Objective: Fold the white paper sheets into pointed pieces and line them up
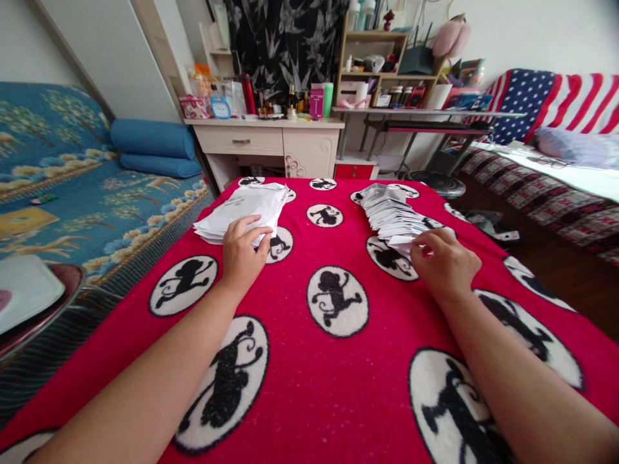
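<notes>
Left grip (pixel 244 254), in the head view, is loosely curled with thumb and forefinger apart over the near edge of a white paper pile (pixel 242 207); the right grip (pixel 449 263) has thumb and forefinger drawn close at the near end of a fanned paper stack (pixel 391 216) (whether they pinch a sheet, I cannot tell). Both lie on the red-covered bench (pixel 290 367). Handling paper edges seems the step in hand; lifting one sheet would call for a light pinch. Both forearms reach forward, knuckles up.
</notes>
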Demonstrator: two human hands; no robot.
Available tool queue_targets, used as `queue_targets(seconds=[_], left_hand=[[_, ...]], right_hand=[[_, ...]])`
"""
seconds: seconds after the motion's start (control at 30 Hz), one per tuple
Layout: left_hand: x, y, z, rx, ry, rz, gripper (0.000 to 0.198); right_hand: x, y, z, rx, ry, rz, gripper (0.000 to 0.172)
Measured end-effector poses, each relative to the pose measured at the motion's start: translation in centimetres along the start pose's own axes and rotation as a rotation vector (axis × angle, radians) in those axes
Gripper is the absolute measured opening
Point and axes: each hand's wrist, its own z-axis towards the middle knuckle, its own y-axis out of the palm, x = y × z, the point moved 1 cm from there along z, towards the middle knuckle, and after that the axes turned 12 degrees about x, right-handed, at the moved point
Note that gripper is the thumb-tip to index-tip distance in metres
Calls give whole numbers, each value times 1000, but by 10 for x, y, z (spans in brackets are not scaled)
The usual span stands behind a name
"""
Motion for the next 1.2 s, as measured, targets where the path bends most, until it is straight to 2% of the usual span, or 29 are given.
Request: queue_targets(seconds=[0.27, 0.37, 0.43, 0.53, 0.67, 0.8, 0.87, 0.97, 1.2], left_hand=[[5, 0, -2, 2, 27, -42, 15], [23, 3, -2, -8, 48, -102, 16], [44, 10, 2, -49, 83, -161, 18], [88, 29, 11, -164, 186, -271, 24], [146, 74, 16, -310, 251, -392, 40], [181, 123, 12, -379, 214, -400, 51], [188, 142, 9, -402, 178, -399, 54], [189, 161, 8, -418, 140, -401, 55], [181, 175, 5, -427, 1, -477, 47]], right_hand=[[2, 4, -1, -71, 3, -43, 16], [2, 7, -2, -81, 8, -50, 18], [2, 8, -1, -81, 14, -49, 19], [1, 9, 0, -89, 16, -45, 21], [0, 7, 1, -110, 22, -36, 24], [1, 8, 1, -121, 26, -17, 23], [3, 9, 1, -127, 30, -14, 22], [4, 12, 1, -148, 33, -15, 22], [3, 19, 5, -145, 78, 20, 21]])
